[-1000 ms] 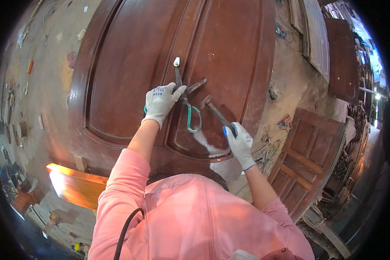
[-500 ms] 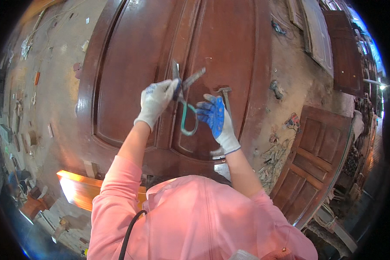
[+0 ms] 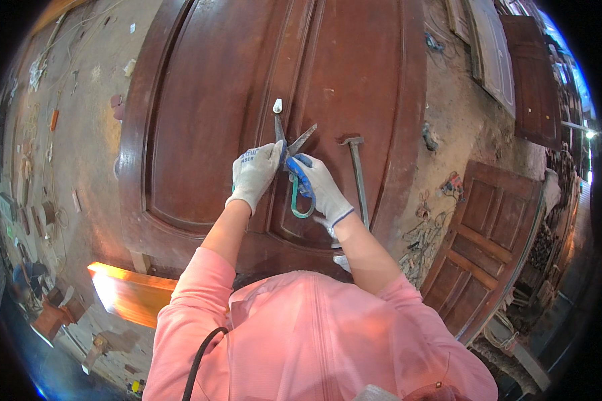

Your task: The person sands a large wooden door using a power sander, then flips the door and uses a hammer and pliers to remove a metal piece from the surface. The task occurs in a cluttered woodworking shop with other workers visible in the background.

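Note:
A pair of scissors (image 3: 302, 139) with green loop handles is held over a large dark-brown panelled door (image 3: 207, 120), its blades spread apart and pointing away from me. My left hand (image 3: 255, 175), in a white glove, is closed on the scissors near the pivot. Wearing a white glove with a blue palm, my right hand (image 3: 321, 188) has its fingers curled round the handle side. A small white piece (image 3: 277, 105) lies on the door's middle strip, just beyond a blade tip. To the right of my right hand, a hammer (image 3: 358, 177) rests on the door.
A smaller brown panelled door (image 3: 475, 250) lies at the right, with scattered scraps (image 3: 421, 244) beside it. More panels (image 3: 491, 57) stand at the far right. At near left is a glossy orange wooden board (image 3: 130, 294). Wood offcuts and debris litter the floor on the left.
My right hand has turned over and moved left, closing on the scissors' handle. My left hand has shifted right and slightly nearer. The small white piece and the whole hammer now show.

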Motion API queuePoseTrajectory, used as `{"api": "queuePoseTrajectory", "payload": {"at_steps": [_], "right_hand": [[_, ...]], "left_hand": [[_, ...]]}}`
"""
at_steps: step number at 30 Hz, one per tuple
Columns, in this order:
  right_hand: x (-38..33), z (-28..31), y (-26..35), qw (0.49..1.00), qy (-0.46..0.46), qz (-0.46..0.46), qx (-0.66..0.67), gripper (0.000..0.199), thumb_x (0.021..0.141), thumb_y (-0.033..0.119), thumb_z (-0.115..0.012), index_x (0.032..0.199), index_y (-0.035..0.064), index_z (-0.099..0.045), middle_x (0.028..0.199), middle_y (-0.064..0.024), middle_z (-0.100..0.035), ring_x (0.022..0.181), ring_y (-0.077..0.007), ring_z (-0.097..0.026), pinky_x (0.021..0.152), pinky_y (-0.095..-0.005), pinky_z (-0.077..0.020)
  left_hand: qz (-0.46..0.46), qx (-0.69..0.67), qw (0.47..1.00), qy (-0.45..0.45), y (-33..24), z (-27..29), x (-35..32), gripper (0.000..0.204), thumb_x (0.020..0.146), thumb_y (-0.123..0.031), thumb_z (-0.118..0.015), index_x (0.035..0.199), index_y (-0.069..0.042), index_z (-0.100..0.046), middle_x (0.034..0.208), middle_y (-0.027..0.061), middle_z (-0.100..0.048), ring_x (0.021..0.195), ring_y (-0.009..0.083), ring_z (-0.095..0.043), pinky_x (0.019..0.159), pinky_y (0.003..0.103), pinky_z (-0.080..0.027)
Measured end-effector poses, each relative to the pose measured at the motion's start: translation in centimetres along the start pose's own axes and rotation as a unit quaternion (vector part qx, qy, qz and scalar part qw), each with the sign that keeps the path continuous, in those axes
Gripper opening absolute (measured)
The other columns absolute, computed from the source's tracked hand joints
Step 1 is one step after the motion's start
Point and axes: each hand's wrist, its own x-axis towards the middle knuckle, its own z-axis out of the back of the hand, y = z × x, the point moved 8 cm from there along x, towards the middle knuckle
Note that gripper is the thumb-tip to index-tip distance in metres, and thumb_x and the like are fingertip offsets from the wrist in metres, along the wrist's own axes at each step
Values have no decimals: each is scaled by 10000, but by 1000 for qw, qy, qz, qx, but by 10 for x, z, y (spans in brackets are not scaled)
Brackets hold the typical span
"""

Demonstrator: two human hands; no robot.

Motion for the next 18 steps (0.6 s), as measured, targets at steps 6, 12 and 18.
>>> {"api": "queuePoseTrajectory", "payload": {"at_steps": [6, 12, 18], "right_hand": [[13, 6, 0, 986, -54, 105, -117, 194, 978, 233, -623, 905, 56, -650, 750, 44, -557, 651, -50, -475, 568, -240, -392], [26, -3, 35, 959, -167, 210, -86, 222, 980, 197, -598, 936, -20, -607, 777, -59, -597, 716, -83, -495, 638, -289, -441], [-4, 5, 130, 954, -92, 280, -56, 210, 991, 190, -596, 950, -16, -591, 797, 18, -537, 749, -68, -472, 656, -260, -430]], "left_hand": [[-5, 18, 999, -41, 2, -3, 1, 447, 1034, -444, -423, 907, -112, -694, 882, 153, -704, 876, 378, -666, 738, 497, -504], [-78, -14, 979, -187, -19, 17, 21, 389, 1030, -391, -447, 831, -116, -639, 844, 135, -703, 802, 361, -673, 684, 498, -511], [-147, -227, 944, -188, -74, 69, 28, 278, 1037, -272, -489, 906, -54, -601, 831, 228, -606, 783, 455, -567, 651, 456, -462]]}}
